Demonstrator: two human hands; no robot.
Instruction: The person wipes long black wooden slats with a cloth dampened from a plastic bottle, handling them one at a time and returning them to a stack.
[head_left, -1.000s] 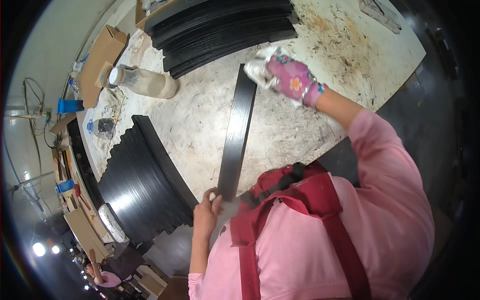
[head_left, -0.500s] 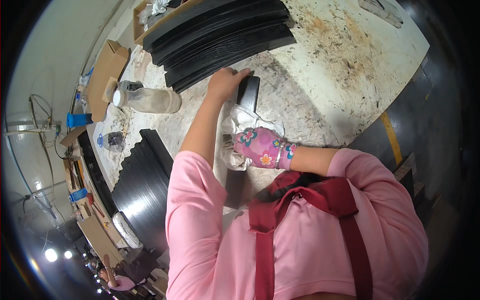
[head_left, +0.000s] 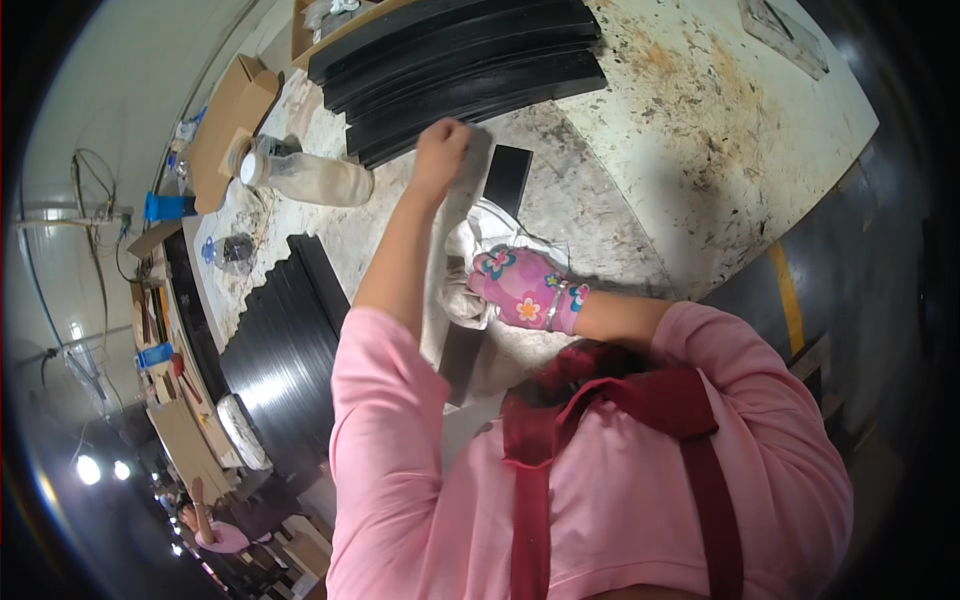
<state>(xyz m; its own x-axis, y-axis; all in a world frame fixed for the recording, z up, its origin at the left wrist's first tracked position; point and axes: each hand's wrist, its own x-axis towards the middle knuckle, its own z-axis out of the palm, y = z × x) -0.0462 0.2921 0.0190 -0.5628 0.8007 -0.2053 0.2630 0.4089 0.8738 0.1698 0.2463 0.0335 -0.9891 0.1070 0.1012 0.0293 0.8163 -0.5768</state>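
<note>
A black flat strip point(head_left: 508, 180) lies lengthwise on the stained worktable, its middle covered by a crumpled white cloth point(head_left: 480, 222). My right hand point(head_left: 520, 288), in a pink flower-patterned glove, is closed on the cloth and presses it around the strip. The gloved fingertips are hidden in the folds. My bare left hand point(head_left: 441, 155) is curled into a fist just left of the strip's far end, apart from it, and nothing shows sticking out of it. Close beyond that hand lies a stack of black strips point(head_left: 460, 75).
Another pile of black strips point(head_left: 285, 340) lies at the left. A cloudy bottle with a white cap point(head_left: 315, 180), a small clear bottle point(head_left: 232, 252) and a cardboard piece point(head_left: 228, 130) stand near the left edge. A rectangular block point(head_left: 785, 38) sits far right. Another person point(head_left: 215, 530) is in the background.
My left hand has come off the strip's far end, moved slightly away and curled its fingers. The strip's far end has shifted a little to the right. My right hand stays on the cloth.
</note>
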